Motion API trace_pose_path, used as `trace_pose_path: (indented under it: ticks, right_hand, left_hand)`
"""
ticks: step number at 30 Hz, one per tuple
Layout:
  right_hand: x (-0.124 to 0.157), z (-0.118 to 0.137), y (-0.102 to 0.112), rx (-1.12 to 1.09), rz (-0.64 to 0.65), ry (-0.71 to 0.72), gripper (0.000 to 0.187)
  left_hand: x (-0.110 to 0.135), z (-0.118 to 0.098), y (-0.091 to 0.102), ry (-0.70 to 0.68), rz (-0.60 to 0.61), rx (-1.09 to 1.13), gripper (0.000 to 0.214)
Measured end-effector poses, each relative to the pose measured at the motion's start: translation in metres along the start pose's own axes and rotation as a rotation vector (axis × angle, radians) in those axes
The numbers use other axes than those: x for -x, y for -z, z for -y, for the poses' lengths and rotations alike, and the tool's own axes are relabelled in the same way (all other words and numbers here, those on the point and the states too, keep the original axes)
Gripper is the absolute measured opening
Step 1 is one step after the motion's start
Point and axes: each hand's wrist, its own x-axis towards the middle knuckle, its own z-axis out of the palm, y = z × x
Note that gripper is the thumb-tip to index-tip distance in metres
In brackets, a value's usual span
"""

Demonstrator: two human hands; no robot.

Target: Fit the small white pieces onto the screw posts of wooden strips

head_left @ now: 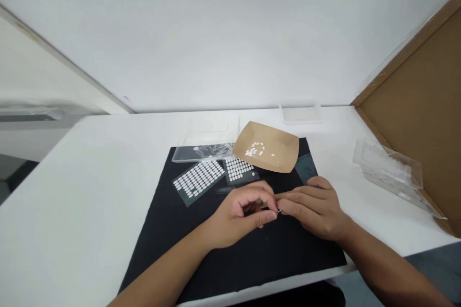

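My left hand (248, 208) is closed in a pinch, thumb and forefinger meeting over the black mat (230, 259). A tiny whitish piece (279, 211) shows at its fingertips; its kind is too small to make out. My right hand (315, 208) lies palm down, fingers together and pointing left, its fingertips meeting the same spot. Its thumb is hidden underneath. Beyond the hands, a sheet of white oval stickers (199, 182) and a second such sheet (237, 171) with gaps in its rows lie on the mat. A brown paper tray (279, 146) holds several loose white ovals.
A clear plastic lid or box (205, 151) with thin clear pieces sits at the mat's back left. A small clear container (300, 114) stands at the wall. More clear boxes (391, 168) are at the right, beside a cardboard panel (421, 105).
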Motion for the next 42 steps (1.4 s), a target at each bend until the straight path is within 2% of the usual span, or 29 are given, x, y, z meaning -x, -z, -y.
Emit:
trace_pose_path:
  ticks: [7, 11, 13, 16, 19, 21, 25, 28, 32, 39, 42]
  right_hand:
    - [-0.002, 0.001, 0.002, 0.028, -0.009, 0.017, 0.021]
    - [0.002, 0.0, -0.002, -0.001, 0.024, -0.016, 0.029]
    - [0.003, 0.0, -0.005, -0.05, 0.028, -0.069, 0.03]
    - [0.0, 0.001, -0.008, -0.181, 0.002, -0.176, 0.024]
    - [-0.006, 0.001, -0.008, -0.37, -0.005, -0.262, 0.019]
    - [-0.01, 0.001, -0.007, -0.467, 0.016, -0.331, 0.014]
    - [-0.014, 0.004, -0.008, -0.58, 0.035, -0.483, 0.011]
    - [-0.014, 0.006, -0.009, -0.601, 0.026, -0.529, 0.01]
    - [-0.013, 0.005, -0.009, -0.577, 0.033, -0.505, 0.011]
    - [-0.01, -0.003, -0.006, -0.617, 0.028, -0.44, 0.013]
    - [-0.009, -0.004, -0.006, -0.625, 0.042, -0.45, 0.014]
  left_hand:
    - [0.003, -0.005, -0.006, 0.016, -0.014, 0.003, 0.019]
    - [0.003, -0.005, -0.007, -0.033, -0.062, -0.057, 0.016]
    - [0.003, -0.005, -0.005, -0.116, -0.075, -0.189, 0.012]
    - [0.003, -0.005, -0.002, -0.32, -0.088, -0.462, 0.007]
    - [0.005, -0.002, -0.001, -0.495, -0.105, -0.696, 0.018]
    - [0.006, 0.0, -0.001, -0.538, -0.108, -0.776, 0.023]
    - [0.008, 0.003, -0.001, -0.546, -0.098, -0.85, 0.026]
    - [0.006, 0.004, 0.0, -0.53, -0.092, -0.838, 0.026]
    - [0.005, 0.002, -0.004, -0.463, -0.12, -0.707, 0.02]
    - [0.006, 0.003, -0.014, -0.269, -0.185, -0.448, 0.011]
    - [0.006, 0.007, -0.015, -0.276, -0.215, -0.454, 0.01]
